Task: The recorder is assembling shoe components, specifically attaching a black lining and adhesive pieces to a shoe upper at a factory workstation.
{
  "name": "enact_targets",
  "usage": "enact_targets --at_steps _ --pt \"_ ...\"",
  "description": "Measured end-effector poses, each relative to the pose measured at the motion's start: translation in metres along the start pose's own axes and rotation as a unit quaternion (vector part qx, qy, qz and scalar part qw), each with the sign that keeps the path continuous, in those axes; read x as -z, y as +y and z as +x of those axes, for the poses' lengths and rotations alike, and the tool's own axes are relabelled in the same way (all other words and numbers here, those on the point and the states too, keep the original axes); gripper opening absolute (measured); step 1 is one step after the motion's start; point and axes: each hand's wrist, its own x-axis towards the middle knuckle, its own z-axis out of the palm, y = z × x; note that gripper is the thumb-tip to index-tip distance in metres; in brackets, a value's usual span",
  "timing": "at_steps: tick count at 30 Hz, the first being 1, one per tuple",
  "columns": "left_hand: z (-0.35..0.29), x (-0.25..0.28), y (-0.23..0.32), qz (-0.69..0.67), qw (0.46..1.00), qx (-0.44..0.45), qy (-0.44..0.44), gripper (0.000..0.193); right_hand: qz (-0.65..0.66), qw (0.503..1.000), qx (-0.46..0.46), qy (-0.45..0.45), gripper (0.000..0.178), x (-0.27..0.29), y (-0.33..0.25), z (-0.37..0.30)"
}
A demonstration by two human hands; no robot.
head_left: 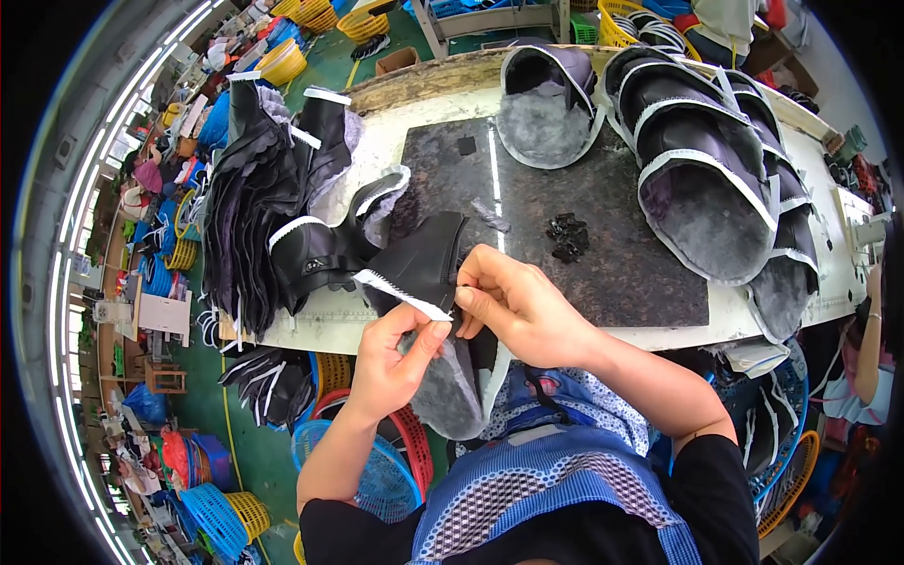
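Over the near edge of the workbench I hold a black shoe upper with grey fur lining and a white, toothed edge strip. My left hand is closed, thumb and fingers pinching the end of that white strip. Just right of it, my right hand pinches at the upper's dark edge; anything small between its fingertips is hidden. The grey lining hangs down below my hands. Another black upper with a white rim lies just beyond, to the left. A dark stone slab lies under and beyond the work.
A thick stack of black pieces lies at left. Nested fur-lined uppers fill the right, with a single upper at the back. Small black bits sit on the slab. Below the bench stands a blue basket. A person's arm shows at far right.
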Motion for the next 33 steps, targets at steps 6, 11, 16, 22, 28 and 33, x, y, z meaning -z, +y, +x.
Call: enact_targets --at_steps 6,11,16,22,28,33 --pt "-0.003 0.004 0.007 -0.015 1.000 0.021 0.014 0.011 -0.030 0.999 0.012 -0.029 0.011 -0.001 0.001 0.003" --pt "-0.008 0.004 0.010 -0.072 0.995 0.060 0.017 0.011 -0.018 0.999 0.030 -0.038 0.010 -0.001 0.004 0.001" --pt "-0.008 0.004 0.018 0.136 0.990 -0.021 0.023 0.010 0.079 0.996 0.011 -0.039 0.009 -0.002 0.005 0.004" --pt "-0.010 0.009 0.011 0.107 0.994 0.000 0.006 0.010 0.068 0.995 -0.003 -0.079 0.009 0.001 0.007 0.002" --pt "-0.014 0.008 0.002 -0.047 0.999 0.024 0.005 0.013 -0.021 0.998 0.047 -0.047 0.010 -0.002 0.005 0.001" --pt "-0.012 0.003 0.004 0.008 0.999 0.037 -0.006 0.014 -0.066 0.997 0.024 -0.030 0.007 -0.003 -0.002 0.001"
